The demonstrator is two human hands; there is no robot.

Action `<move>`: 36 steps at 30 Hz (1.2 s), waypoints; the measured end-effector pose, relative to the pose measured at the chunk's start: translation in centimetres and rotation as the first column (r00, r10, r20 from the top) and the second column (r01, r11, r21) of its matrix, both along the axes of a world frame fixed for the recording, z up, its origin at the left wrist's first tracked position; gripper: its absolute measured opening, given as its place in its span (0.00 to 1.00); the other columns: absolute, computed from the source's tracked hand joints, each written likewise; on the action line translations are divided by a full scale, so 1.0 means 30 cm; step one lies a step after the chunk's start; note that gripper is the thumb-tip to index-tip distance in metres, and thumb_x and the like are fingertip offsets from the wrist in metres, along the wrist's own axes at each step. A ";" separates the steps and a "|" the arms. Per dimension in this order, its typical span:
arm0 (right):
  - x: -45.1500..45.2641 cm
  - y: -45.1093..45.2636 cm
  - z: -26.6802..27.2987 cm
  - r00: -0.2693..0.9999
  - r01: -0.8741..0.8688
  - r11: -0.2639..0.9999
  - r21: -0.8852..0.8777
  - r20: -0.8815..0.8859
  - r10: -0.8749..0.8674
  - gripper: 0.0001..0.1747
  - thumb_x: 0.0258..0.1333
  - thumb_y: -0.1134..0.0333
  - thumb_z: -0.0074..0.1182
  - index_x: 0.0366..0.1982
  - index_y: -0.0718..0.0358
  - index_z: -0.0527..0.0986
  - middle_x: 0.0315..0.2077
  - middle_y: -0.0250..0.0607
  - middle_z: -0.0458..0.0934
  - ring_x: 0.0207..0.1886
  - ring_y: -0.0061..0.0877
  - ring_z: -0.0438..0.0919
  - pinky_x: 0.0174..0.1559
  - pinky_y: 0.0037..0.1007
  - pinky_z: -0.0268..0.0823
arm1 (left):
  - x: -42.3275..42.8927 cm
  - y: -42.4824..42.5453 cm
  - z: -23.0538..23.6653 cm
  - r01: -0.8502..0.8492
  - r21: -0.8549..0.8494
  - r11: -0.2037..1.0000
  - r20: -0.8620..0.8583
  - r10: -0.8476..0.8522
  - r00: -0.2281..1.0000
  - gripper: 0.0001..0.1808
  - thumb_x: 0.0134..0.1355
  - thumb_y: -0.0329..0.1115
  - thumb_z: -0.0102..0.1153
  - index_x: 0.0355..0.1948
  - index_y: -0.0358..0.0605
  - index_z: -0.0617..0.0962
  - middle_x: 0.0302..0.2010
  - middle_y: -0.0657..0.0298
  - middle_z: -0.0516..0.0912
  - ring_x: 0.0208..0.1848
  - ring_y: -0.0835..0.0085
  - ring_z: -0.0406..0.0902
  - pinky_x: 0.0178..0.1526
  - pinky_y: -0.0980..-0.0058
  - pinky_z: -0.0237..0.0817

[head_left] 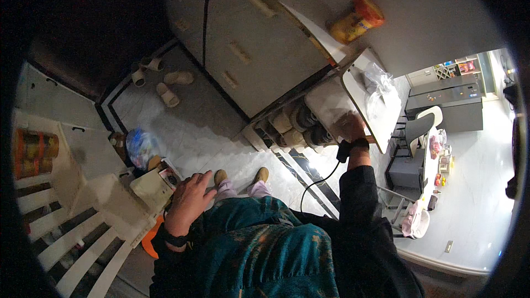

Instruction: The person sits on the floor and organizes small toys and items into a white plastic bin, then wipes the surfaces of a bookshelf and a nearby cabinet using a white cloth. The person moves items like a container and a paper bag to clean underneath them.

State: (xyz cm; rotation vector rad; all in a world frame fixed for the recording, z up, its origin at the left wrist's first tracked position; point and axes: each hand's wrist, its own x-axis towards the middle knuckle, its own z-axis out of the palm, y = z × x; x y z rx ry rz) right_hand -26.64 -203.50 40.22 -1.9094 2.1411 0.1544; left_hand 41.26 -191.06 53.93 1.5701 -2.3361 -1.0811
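Observation:
My right hand (350,126) reaches into the end of a shoe cabinet (327,105), beside its pale end panel; its fingers are blurred and partly in shadow, so what they touch cannot be told. Several shoes (294,136) stand in rows on the cabinet's low shelf, left of that hand. On the pale panel lies a clear plastic bag (377,87). My left hand (192,203) is held in the air with its fingers apart and nothing in it, above the floor near an open cardboard box (155,186). Both wrists wear dark bands, and a black cable hangs from the right one.
Slippers (167,95) lie on the tiled floor by the tall cabinet doors (256,45). A filled plastic bag (142,147) stands at the left, near slatted white shelving (78,248). A yellow canister with an orange lid (356,20) is at the top. Chairs (414,130) stand at the right.

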 end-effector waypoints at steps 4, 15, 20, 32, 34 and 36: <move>0.125 0.012 -0.075 0.813 -0.046 0.983 -0.180 -0.579 -0.068 0.16 0.59 0.55 0.51 0.36 0.59 0.82 0.40 0.42 0.83 0.49 0.41 0.79 0.47 0.49 0.68 | 0.002 0.011 0.005 -0.043 0.070 0.997 -0.017 0.044 0.999 0.28 0.62 0.36 0.62 0.61 0.39 0.71 0.51 0.47 0.78 0.49 0.46 0.78 0.48 0.54 0.71; 0.762 0.132 0.305 0.971 -0.033 0.909 -0.415 0.203 0.128 0.31 0.58 0.71 0.48 0.65 0.62 0.65 0.67 0.53 0.62 0.70 0.49 0.60 0.67 0.48 0.56 | -0.008 0.008 -0.023 0.002 0.073 0.997 0.018 -0.003 1.000 0.30 0.64 0.40 0.60 0.64 0.41 0.70 0.50 0.44 0.79 0.49 0.46 0.79 0.48 0.54 0.73; 0.910 0.112 0.422 0.830 0.193 0.880 -0.433 0.550 0.089 0.23 0.54 0.81 0.48 0.53 0.67 0.77 0.50 0.44 0.81 0.55 0.36 0.77 0.58 0.34 0.68 | 0.001 -0.014 0.002 -0.007 0.134 0.991 0.099 -0.006 0.995 0.30 0.65 0.40 0.60 0.66 0.42 0.68 0.54 0.46 0.77 0.52 0.46 0.77 0.52 0.53 0.71; 1.198 0.080 0.518 -0.451 0.042 0.854 0.518 0.773 -0.447 0.15 0.68 0.70 0.47 0.53 0.65 0.73 0.43 0.39 0.82 0.42 0.29 0.82 0.44 0.35 0.78 | 0.101 0.007 0.021 -0.103 0.069 0.992 0.109 0.095 0.989 0.31 0.65 0.41 0.61 0.66 0.40 0.69 0.55 0.45 0.77 0.53 0.47 0.77 0.51 0.53 0.71; 1.202 0.075 0.544 -0.532 0.060 0.838 0.542 0.728 -0.432 0.16 0.68 0.70 0.47 0.55 0.65 0.72 0.45 0.40 0.82 0.42 0.28 0.83 0.46 0.35 0.79 | 0.112 0.009 0.028 -0.100 0.052 0.994 0.125 0.093 0.988 0.31 0.65 0.41 0.61 0.65 0.40 0.69 0.55 0.45 0.77 0.54 0.47 0.76 0.52 0.53 0.71; 1.201 0.070 0.568 -0.594 0.026 0.847 0.532 0.689 -0.415 0.16 0.68 0.70 0.46 0.55 0.65 0.71 0.46 0.41 0.81 0.43 0.30 0.83 0.48 0.36 0.79 | 0.116 -0.002 0.033 -0.085 0.035 0.996 0.159 0.078 0.984 0.31 0.65 0.42 0.61 0.65 0.40 0.69 0.56 0.45 0.77 0.54 0.46 0.76 0.53 0.53 0.70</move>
